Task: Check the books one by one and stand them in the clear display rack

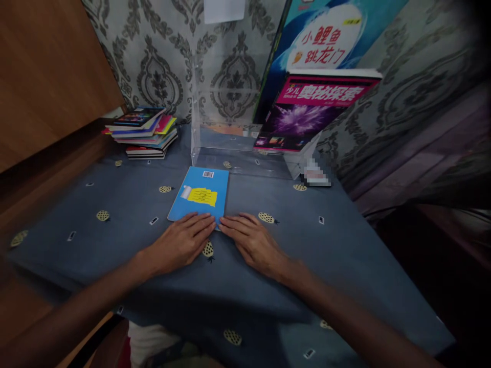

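A thin blue book [200, 193] with a yellow patch and a barcode lies flat, back cover up, on the blue-grey tablecloth [115, 204]. My left hand [180, 240] lies flat with its fingers stretched out, fingertips on the book's near edge. My right hand [253, 240] lies flat beside it, fingers stretched toward the book's near right corner and touching it. Neither hand grips anything.
A clear acrylic stand [226, 128] at the back holds a purple and pink book [307, 112] and a large blue picture book [326, 36], both leaning. A stack of several books [143, 132] lies at the back left. A wooden panel [46, 66] stands at left; patterned wallpaper behind.
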### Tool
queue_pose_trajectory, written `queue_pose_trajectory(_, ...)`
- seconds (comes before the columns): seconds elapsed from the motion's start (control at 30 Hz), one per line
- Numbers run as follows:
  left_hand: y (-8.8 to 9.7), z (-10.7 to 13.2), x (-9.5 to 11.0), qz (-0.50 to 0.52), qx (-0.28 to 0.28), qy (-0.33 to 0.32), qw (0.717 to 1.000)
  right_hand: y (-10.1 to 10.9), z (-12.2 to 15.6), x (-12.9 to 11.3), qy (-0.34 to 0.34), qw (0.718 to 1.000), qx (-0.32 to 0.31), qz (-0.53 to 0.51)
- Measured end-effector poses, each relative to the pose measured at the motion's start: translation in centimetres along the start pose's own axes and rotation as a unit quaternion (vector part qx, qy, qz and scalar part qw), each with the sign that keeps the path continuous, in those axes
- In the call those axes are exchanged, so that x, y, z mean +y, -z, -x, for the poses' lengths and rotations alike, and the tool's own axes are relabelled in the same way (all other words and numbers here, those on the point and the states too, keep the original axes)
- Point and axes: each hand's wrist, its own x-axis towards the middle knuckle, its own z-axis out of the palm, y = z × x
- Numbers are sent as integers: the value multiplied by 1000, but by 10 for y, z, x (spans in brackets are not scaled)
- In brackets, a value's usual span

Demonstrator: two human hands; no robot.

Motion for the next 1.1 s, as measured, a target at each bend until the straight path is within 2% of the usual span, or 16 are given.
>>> queue_pose_trajectory(0.13, 2, 15, -3, -4, 12, 5, 1000, 0, 2, 1, -4, 1000, 2, -1)
queue_pose_trajectory(0.3, 12, 36, -19, 11, 39, 38, 998, 0, 1, 1, -8, 1000, 5, 0)
queue_pose_trajectory(0.43, 20, 52, -35, 67, 56, 88, 992, 1, 0, 0, -4, 1000, 17, -6)
queue_pose_trajectory(0.57, 19, 56, -49, 114, 74, 143, 980, 3, -4, -1, -1, 999, 39, -19)
queue_pose_trajectory(0.77, 9, 32, -82, 130, 44, 160, 977, -2, -25, 12, -62, 997, 26, -27)
queue_pose_trajectory(0.93, -3, -9, -121, 116, 11, 166, 979, -17, -61, 52, -134, 989, 34, -44)
queue_pose_trajectory(1.1, -24, -47, -152, 86, 38, 191, 977, -22, -99, 87, -209, 977, 29, -17)
